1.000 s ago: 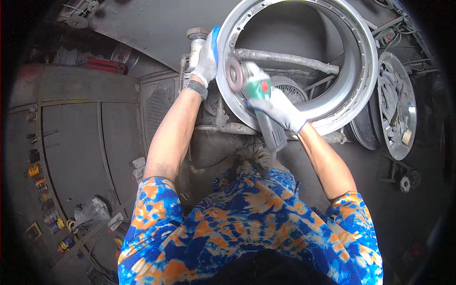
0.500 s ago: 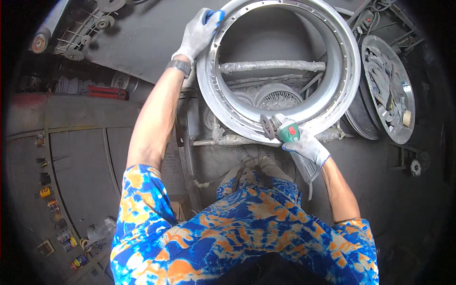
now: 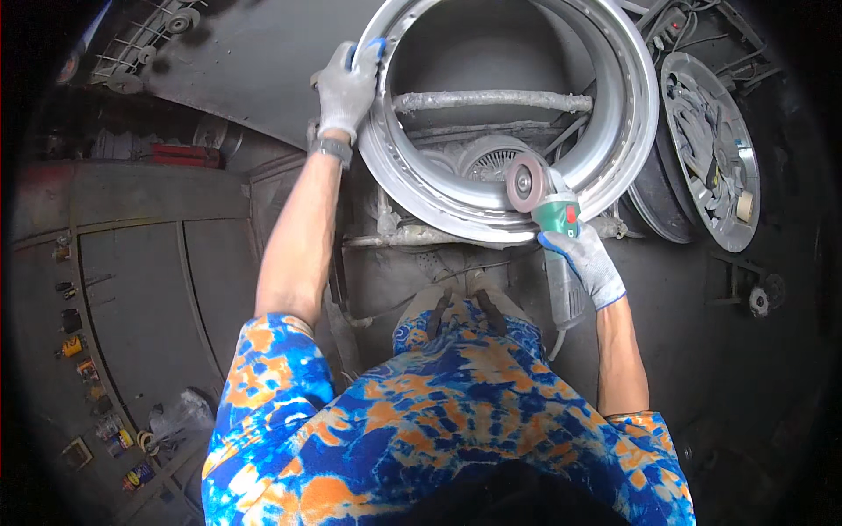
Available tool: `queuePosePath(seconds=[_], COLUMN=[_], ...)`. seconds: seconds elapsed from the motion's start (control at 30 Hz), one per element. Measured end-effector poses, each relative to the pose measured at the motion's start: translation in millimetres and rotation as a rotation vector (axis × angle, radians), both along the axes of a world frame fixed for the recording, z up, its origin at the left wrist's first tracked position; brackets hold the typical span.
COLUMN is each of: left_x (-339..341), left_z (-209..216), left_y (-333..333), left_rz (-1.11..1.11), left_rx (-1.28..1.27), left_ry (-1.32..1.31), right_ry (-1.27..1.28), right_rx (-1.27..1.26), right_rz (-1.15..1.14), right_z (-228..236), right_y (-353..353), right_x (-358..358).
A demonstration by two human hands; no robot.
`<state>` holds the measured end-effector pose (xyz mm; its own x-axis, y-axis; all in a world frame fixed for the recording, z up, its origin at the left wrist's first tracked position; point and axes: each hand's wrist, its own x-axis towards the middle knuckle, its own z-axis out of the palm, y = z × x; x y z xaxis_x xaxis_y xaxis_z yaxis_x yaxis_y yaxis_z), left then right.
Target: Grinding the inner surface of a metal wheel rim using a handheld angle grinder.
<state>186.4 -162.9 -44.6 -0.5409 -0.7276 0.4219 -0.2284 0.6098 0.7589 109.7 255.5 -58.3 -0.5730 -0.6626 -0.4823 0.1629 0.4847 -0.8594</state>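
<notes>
A large silver wheel rim barrel (image 3: 643,114), with holes around its flange, rests on a frame of wrapped bars (image 3: 491,101). My left hand (image 3: 345,95), in a grey glove with blue fingertips, grips its left edge. A green and grey angle grinder (image 3: 555,217) is held upright in my right hand (image 3: 595,267), also gloved, with the fingers around its body. The grinder's round disc (image 3: 524,182) faces up toward me, over the rim's near lower edge. Whether the disc touches the metal I cannot tell.
On the right stands a tilted round dish (image 3: 750,188) holding gloves and a tape roll. A spoked wheel part (image 3: 500,162) lies beneath the barrel. To the left are a red case (image 3: 186,155), a wire rack (image 3: 140,44) and several small containers (image 3: 72,345). A cord trails from the grinder.
My right hand has turned the grinder, so its disc shows its face instead of its edge. My left hand remains at the rim's left side. The whole view has shifted slightly.
</notes>
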Motion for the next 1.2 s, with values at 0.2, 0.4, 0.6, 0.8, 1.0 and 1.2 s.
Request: queuePosePath(seconds=[0.2,0.4,0.6,0.8,1.0,1.2], left_x=[56,88,66,31,30,31], left_z=[-78,-106,-61,-34,-71,-14], left_y=[80,73,-12,0,-27,3], left_rz=[0.326,0.113,-0.168,-0.243,-0.186,-0.097], left_rx=[-0.009,0.305,0.747,0.792,0.324,0.889], left_ry=[0.179,0.096,0.337,0.269,0.182,0.143], right_ry=[-0.022,0.166,0.171,0.128,-0.002,0.195], right_rx=[-0.011,0.018,0.016,-0.066,-0.104,0.032], right_rz=[0.089,0.333,0.45,0.342,0.291,0.557], right_z=[4,7,10,17,23,-13], right_y=[-22,-78,-148,-190,-206,-159], right_x=[-2,0,8,20,35,21])
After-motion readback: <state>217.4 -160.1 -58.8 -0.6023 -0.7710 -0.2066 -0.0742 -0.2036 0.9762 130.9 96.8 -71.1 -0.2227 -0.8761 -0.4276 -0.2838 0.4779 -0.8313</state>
